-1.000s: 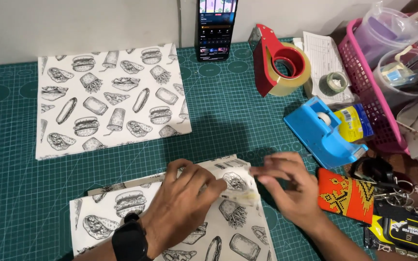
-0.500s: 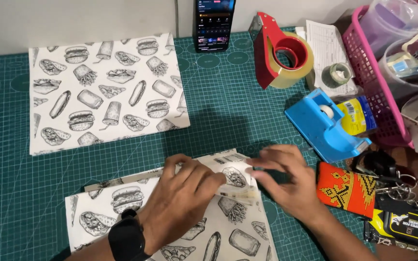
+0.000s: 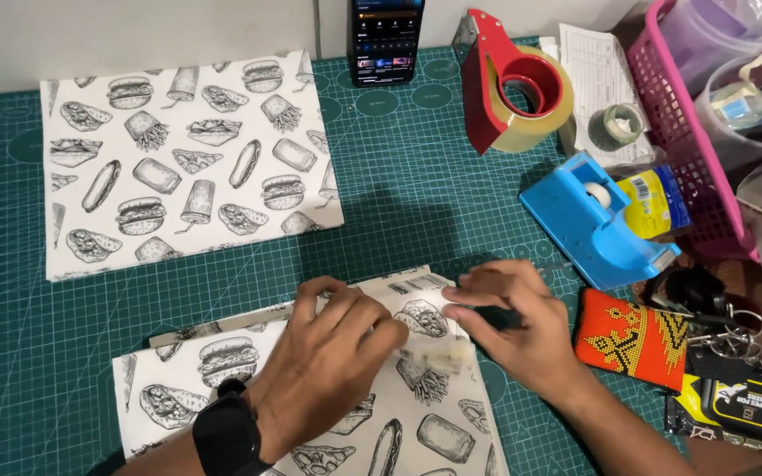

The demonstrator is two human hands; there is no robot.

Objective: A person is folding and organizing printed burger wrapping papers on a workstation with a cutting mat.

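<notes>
Over on the left, a spare printed sheet [image 3: 183, 163] lies flat on the green surface [image 3: 11, 353], parked out of the way. The left hand [image 3: 332, 353] presses flat, fingers spread, on the folded printed paper [image 3: 222, 388] near the front edge so it can't slide. The right hand [image 3: 522, 330] pinches a strip of tape [image 3: 438, 353] over the flap. The blue tape dispenser [image 3: 597, 220] and red tape gun [image 3: 509, 84] sit close by on the right.

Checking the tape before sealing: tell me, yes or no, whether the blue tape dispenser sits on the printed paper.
No, the blue tape dispenser stands on the green cutting mat, apart from both printed sheets.
</notes>
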